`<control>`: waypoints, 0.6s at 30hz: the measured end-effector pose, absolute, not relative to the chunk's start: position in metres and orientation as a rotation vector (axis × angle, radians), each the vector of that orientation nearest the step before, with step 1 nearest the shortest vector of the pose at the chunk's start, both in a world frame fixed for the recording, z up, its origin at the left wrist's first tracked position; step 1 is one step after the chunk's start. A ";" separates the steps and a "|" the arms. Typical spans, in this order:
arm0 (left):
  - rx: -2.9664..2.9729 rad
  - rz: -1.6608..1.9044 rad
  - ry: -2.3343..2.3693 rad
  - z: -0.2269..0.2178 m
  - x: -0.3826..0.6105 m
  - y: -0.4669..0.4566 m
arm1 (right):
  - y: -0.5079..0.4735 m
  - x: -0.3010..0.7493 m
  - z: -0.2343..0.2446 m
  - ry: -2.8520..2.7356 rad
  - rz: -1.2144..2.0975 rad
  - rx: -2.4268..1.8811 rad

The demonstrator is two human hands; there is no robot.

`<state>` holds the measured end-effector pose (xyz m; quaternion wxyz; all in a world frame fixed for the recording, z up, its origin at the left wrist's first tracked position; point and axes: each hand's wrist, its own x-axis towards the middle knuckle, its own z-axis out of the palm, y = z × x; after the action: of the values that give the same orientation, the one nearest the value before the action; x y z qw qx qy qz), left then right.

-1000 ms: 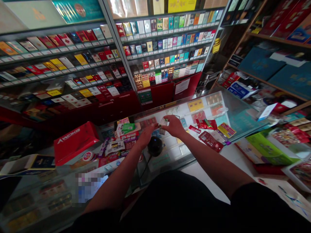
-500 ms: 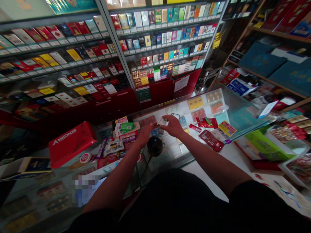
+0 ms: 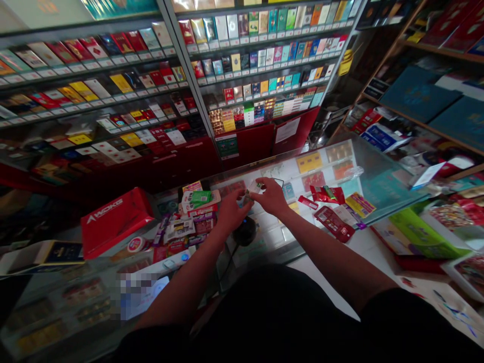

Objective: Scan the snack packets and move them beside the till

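Observation:
Above the glass counter (image 3: 272, 237), my left hand (image 3: 233, 209) and my right hand (image 3: 272, 196) meet with fingers pinched together. Between them is a small whitish packet with green marks (image 3: 259, 185), too small and blurred to name for certain. Fingers of both hands are closed on it. Just below my left hand stands a black round device (image 3: 244, 233) with a small blue light and a cable. Behind my right hand, a dark-edged, flat item (image 3: 279, 181) lies partly hidden on the glass.
On the left are a red box (image 3: 117, 219), a heap of wrapped snacks (image 3: 181, 227) and a round tub (image 3: 136, 244). Red snack packets (image 3: 327, 194) and a brown-red pouch (image 3: 333, 223) lie to the right. Shelves of small boxes (image 3: 260, 58) rise behind the counter.
My left hand has turned and curled closer against my right hand, its fingers now at the small packet. The whole view has shifted slightly to the right.

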<state>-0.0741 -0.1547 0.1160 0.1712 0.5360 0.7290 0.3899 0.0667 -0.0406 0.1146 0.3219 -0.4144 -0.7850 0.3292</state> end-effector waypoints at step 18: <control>1.546 0.829 2.371 0.111 -0.075 -0.141 | -0.067 0.053 0.104 -1.974 0.840 -1.087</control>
<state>-0.0753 -0.1406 0.1107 0.0958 0.5217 0.8002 0.2798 0.0527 -0.0673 0.1036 0.3601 -0.4219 -0.7657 0.3257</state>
